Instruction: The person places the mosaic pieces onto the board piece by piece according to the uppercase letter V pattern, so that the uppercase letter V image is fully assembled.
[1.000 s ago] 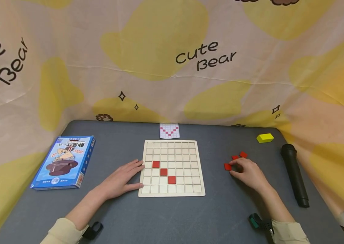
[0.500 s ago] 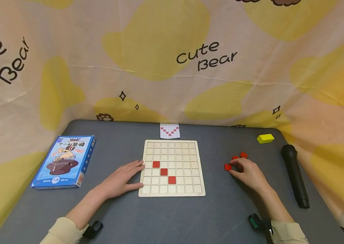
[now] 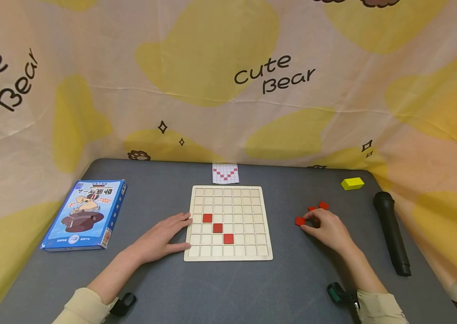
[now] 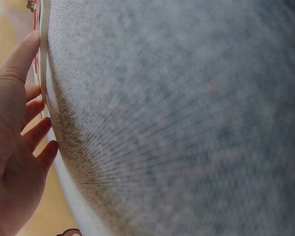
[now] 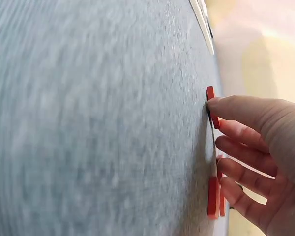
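Observation:
My right hand (image 3: pixel 331 230) pinches a small square red tile (image 3: pixel 299 221) between thumb and index finger, low over the table right of the board. In the right wrist view the thumb lies on that tile (image 5: pixel 210 93). Two more red tiles, one at the back (image 3: pixel 323 205) and one partly behind the fingers (image 3: pixel 312 209), lie beside this hand. The fingertips and thumb of my left hand (image 3: pixel 157 239) touch the left edge of a pale grid board (image 3: pixel 248 257). Three red tiles (image 3: pixel 217 228) sit in the board's squares in a descending diagonal.
A pattern card (image 3: pixel 225 173) with a pink V lies behind the board. At left is a blue game box (image 3: pixel 82 216). A yellow block (image 3: pixel 351 183) and a black microphone (image 3: pixel 392 234) lie at right. A patterned cloth (image 3: pixel 212 90) hangs behind the grey table (image 3: pixel 228 292).
My right hand has shifted slightly left, and the pinched red tile has moved with it. My left hand stays at the board's edge.

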`<action>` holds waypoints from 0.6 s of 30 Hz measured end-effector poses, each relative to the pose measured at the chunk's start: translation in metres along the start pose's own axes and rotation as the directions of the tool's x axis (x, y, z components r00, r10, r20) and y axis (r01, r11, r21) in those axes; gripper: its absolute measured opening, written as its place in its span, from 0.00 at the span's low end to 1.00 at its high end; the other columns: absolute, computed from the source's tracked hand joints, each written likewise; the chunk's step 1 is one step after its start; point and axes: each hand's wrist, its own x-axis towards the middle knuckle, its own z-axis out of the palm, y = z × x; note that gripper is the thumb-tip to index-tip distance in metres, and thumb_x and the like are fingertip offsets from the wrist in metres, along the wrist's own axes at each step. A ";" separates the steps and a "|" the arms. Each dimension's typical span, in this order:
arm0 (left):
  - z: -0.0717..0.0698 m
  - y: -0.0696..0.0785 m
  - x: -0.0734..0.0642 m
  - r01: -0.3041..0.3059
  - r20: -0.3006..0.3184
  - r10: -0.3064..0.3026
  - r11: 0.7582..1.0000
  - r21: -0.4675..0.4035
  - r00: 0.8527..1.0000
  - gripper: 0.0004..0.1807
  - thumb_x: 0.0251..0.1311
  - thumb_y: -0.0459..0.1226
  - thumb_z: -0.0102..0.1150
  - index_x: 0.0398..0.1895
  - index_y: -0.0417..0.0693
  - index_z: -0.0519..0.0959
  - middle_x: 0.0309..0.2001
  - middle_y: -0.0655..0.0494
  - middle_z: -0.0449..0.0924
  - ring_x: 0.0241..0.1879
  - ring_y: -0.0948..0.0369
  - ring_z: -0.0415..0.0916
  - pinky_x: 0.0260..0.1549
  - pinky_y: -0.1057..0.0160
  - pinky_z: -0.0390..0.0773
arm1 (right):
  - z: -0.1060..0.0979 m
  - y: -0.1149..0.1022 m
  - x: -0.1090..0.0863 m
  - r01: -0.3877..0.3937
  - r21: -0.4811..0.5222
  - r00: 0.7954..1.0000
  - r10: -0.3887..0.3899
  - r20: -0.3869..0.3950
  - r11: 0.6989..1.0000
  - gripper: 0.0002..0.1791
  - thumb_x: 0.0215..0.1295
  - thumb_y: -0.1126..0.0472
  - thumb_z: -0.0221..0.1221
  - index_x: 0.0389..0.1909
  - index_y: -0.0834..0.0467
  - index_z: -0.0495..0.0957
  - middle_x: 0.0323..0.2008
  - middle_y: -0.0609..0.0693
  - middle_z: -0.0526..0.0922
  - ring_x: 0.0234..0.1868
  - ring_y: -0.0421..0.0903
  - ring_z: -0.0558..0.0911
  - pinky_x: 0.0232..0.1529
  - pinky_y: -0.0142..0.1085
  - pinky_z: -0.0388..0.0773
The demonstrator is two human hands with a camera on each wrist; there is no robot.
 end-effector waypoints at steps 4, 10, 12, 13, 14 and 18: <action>0.000 0.000 0.000 -0.009 -0.007 0.009 1.000 0.003 1.000 0.39 0.62 0.56 0.60 0.72 0.46 0.65 0.73 0.49 0.59 0.72 0.48 0.54 0.65 0.41 0.58 | 0.005 -0.006 0.005 0.002 0.025 1.000 -0.002 -0.001 1.000 0.13 0.53 0.57 0.72 0.38 0.55 0.84 0.38 0.50 0.82 0.37 0.47 0.77 0.40 0.46 0.75; -0.001 0.000 -0.001 -0.001 -0.008 0.001 1.000 -0.003 1.000 0.39 0.62 0.56 0.61 0.71 0.46 0.66 0.73 0.49 0.59 0.72 0.48 0.54 0.65 0.41 0.58 | 0.016 -0.021 0.015 0.025 0.068 1.000 -0.024 -0.015 0.997 0.12 0.53 0.56 0.73 0.38 0.54 0.84 0.36 0.47 0.82 0.37 0.45 0.77 0.41 0.44 0.75; -0.001 0.001 0.000 0.004 -0.008 -0.004 1.000 -0.008 1.000 0.39 0.62 0.56 0.61 0.71 0.47 0.66 0.73 0.49 0.59 0.72 0.48 0.54 0.65 0.41 0.58 | 0.020 -0.028 0.019 0.031 0.101 0.999 -0.029 -0.021 0.994 0.12 0.53 0.56 0.73 0.37 0.54 0.84 0.36 0.47 0.82 0.37 0.45 0.77 0.41 0.43 0.75; -0.001 0.001 0.000 0.007 -0.006 -0.007 1.000 -0.009 1.000 0.39 0.61 0.56 0.61 0.71 0.47 0.65 0.73 0.49 0.59 0.72 0.48 0.54 0.65 0.40 0.58 | 0.022 -0.032 0.021 0.031 0.116 0.999 -0.029 -0.021 0.993 0.12 0.53 0.56 0.73 0.37 0.53 0.84 0.36 0.47 0.82 0.37 0.45 0.77 0.41 0.43 0.75; -0.001 0.001 0.000 0.009 -0.005 -0.009 1.000 -0.013 1.000 0.39 0.61 0.56 0.61 0.71 0.47 0.65 0.73 0.49 0.59 0.72 0.48 0.54 0.65 0.40 0.57 | 0.025 -0.036 0.023 0.030 0.136 0.999 -0.028 -0.020 0.990 0.12 0.53 0.56 0.73 0.37 0.53 0.84 0.37 0.47 0.83 0.37 0.45 0.77 0.41 0.43 0.75; 0.000 0.000 0.000 0.016 -0.001 -0.016 1.000 -0.023 1.000 0.39 0.61 0.56 0.61 0.72 0.47 0.65 0.73 0.49 0.58 0.72 0.48 0.53 0.65 0.40 0.56 | 0.034 -0.055 0.030 0.031 0.204 1.000 -0.031 0.001 0.979 0.13 0.53 0.56 0.73 0.38 0.52 0.84 0.37 0.46 0.83 0.39 0.45 0.78 0.40 0.41 0.76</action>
